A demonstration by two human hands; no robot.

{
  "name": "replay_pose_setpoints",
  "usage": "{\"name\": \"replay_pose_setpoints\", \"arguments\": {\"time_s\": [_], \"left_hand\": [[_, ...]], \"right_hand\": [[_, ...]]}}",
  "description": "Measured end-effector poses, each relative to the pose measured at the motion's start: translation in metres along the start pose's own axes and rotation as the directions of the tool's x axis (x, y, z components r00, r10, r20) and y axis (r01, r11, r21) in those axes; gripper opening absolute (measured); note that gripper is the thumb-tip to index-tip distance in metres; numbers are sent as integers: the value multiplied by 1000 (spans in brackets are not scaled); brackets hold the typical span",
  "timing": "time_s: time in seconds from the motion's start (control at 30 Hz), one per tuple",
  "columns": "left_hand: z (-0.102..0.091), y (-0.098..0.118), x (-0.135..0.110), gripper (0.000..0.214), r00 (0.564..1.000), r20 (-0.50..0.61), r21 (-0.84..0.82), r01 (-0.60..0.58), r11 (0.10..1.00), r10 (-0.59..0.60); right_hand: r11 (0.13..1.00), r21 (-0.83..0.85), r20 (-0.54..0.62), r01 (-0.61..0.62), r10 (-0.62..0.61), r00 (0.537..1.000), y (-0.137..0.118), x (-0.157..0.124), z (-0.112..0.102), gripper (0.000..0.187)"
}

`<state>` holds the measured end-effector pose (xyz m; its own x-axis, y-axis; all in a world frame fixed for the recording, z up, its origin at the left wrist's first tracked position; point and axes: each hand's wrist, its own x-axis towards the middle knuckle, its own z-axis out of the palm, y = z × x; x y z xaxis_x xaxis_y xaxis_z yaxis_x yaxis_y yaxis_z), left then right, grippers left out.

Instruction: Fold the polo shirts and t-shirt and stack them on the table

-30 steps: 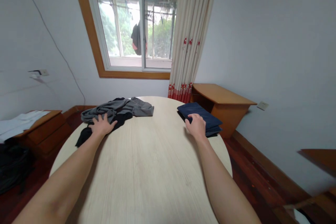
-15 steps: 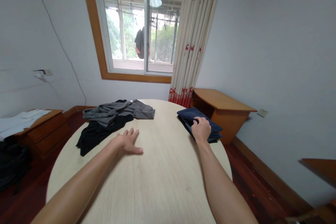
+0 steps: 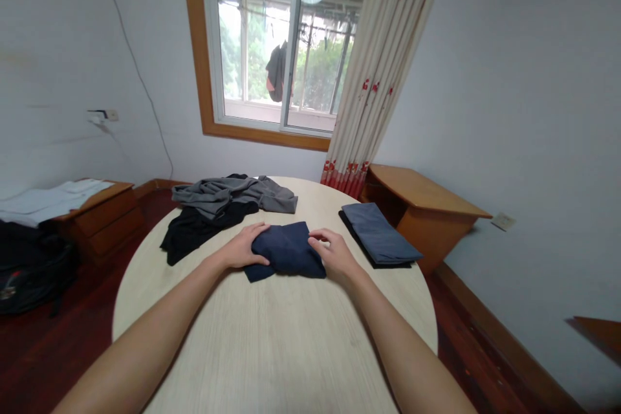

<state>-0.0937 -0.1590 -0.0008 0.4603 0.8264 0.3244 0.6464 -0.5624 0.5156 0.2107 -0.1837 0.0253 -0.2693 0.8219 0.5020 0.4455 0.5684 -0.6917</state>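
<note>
A folded navy garment (image 3: 288,250) lies at the middle of the round pale wooden table (image 3: 272,343). My left hand (image 3: 244,250) grips its left edge, fingers over the top and thumb along the front. On the opposite edge, my right hand (image 3: 334,255) holds it with curled fingers. To the right, near the table's rim, rests a stack of folded blue-grey and dark clothes (image 3: 381,240). At the far left of the table sits a crumpled grey garment (image 3: 233,193) on top of a black garment (image 3: 191,235).
A low wooden cabinet (image 3: 422,204) stands behind the table on the right, beside a floral curtain (image 3: 383,71). Another cabinet (image 3: 104,213) with white cloth on it stands at the left, a dark bag (image 3: 29,268) in front of it. The floor is dark red wood.
My right hand pulled the navy garment off the right-hand stack to the table's middle. My left hand left the grey and black pile and came across to take its left edge.
</note>
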Motion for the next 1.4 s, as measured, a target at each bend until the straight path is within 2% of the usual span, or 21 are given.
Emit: {"name": "replay_pose_setpoints", "arguments": {"time_s": [0.1,0.17,0.27,0.37,0.43,0.5,0.57,0.63,0.7,0.77,0.83,0.9,1.0,1.13,1.23,1.3,1.33,1.37,1.4], "left_hand": [[0,3,-1,92,1000,-5,-4,-9,1000,8],[1,7,-1,88,1000,-14,-26,-13,1000,13],[2,15,1,67,999,-29,-163,-37,986,33],[4,21,4,53,993,-112,-303,8,953,-44],[6,19,6,52,971,-203,-272,71,960,-129],[8,14,7,58,951,-237,-162,161,973,-197],[9,7,6,67,949,-189,-64,244,968,-252],[9,2,6,70,953,-120,-26,279,960,-280],[7,1,6,66,958,-77,-24,276,961,-277],[5,2,7,55,956,-69,-15,284,959,-284],[2,5,7,41,949,-90,5,305,952,-303],[0,8,7,28,942,-121,27,317,948,-312],[-3,13,5,17,934,-189,44,316,948,-303],[-6,19,3,14,905,-316,10,305,952,-287],[-10,26,5,18,876,-407,-53,261,964,-259],[-18,31,6,23,837,-486,-137,210,968,-250],[-24,33,6,27,819,-513,-208,172,963,-258],[-31,34,4,33,817,-508,-301,127,945,-272],[-40,34,0,40,841,-460,-412,83,907,-285]], "right_hand": [[992,-49,-7,-118,118,993,32,1,-2,30],[984,-52,8,-170,170,985,44,1,-3,31],[981,-51,47,-186,188,981,47,0,-2,36],[980,-24,72,-199,201,977,44,-1,-1,45],[973,39,110,-228,223,969,43,-2,-1,51],[954,140,153,-266,244,958,42,-2,0,54],[912,270,193,-309,264,945,42,-2,0,53],[836,396,246,-380,302,921,41,-2,1,46],[744,484,312,-460,344,886,40,-3,3,42],[702,524,342,-483,346,874,38,-4,5,47],[746,507,329,-432,296,897,35,-4,6,55],[834,422,311,-356,236,921,32,-4,5,62],[915,268,336,-301,204,920,27,-5,0,73],[916,207,419,-343,234,877,26,-8,-5,86],[909,190,432,-370,261,863,31,-9,-3,92],[924,147,387,-353,275,880,35,-8,-1,90],[938,115,330,-327,275,903,36,-6,0,84],[954,74,238,-292,267,934,36,-4,-1,74],[967,26,118,-252,247,962,36,-1,-3,61]]}}
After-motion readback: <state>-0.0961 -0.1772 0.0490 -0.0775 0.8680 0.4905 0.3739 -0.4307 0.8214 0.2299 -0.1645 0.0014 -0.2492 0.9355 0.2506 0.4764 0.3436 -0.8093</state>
